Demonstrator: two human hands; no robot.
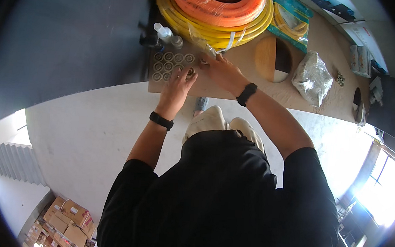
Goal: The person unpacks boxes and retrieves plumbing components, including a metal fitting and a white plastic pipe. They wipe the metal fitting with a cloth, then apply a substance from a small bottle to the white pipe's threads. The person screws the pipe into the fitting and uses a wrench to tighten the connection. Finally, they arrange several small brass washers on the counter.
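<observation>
On the brown board [274, 92], round ring-shaped metal pieces [167, 67] stand close together in rows near the left end. My left hand [177, 88] reaches over the right side of these rows, its fingers and thumb bent around one ring-shaped piece [191, 71]. To its right, my right hand [224, 73] is closed just above the board, beside the clear plastic wrap at the hose coils. Its fingertips are slightly blurred, and what they hold, if anything, I cannot make out.
Behind my hands lie a yellow hose coil [178, 17] and an orange coil [206, 10]. A white-capped bottle [162, 30] stands left of them. Rightward are a round hole [283, 60], a clear plastic bag [313, 79] and small metal parts [340, 78].
</observation>
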